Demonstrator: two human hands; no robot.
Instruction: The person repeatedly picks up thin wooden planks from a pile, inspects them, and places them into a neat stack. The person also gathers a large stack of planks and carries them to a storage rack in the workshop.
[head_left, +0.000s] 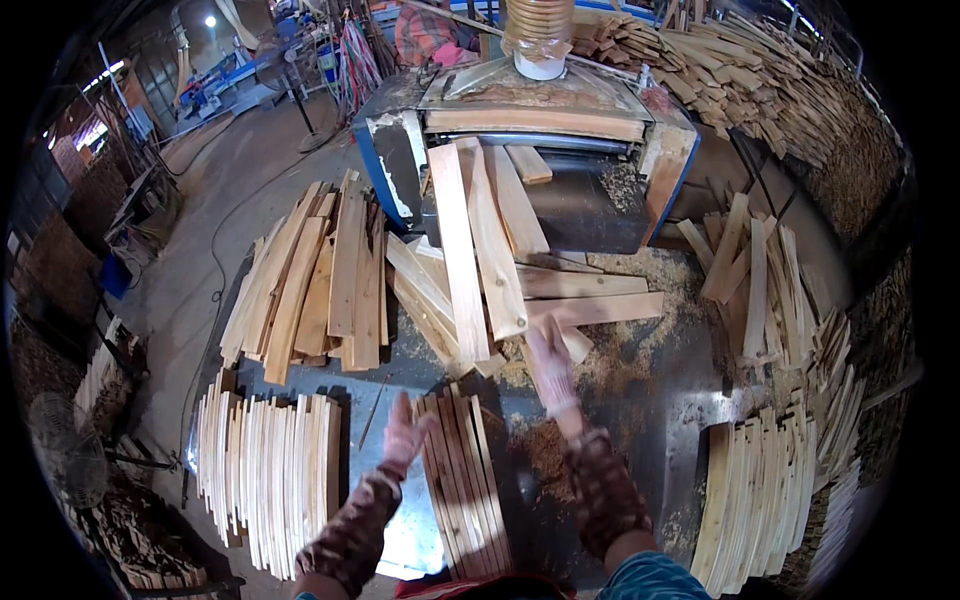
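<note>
My left hand [405, 436], in a pale glove, is open just left of a row of narrow boards [462, 480] standing on edge in front of me. Its fingers point forward and I see nothing in them. My right hand [551, 365], gloved too, reaches farther forward with its fingers stretched out. It is beside the near end of a long planed board [490, 240]; whether it touches the board I cannot tell. Left of that board a paler board [459, 250] lies slanting from the planing machine [540, 115]. Other boards [590, 283] lie crosswise beneath.
Loose boards [345, 270] and a tight row of boards on edge [270, 470] occupy the table's left side. Another row [757, 500] stands at the right. Sawdust [545, 455] covers parts of the metal table [660, 420]. Scrap wood [740, 80] is heaped behind, right of the machine.
</note>
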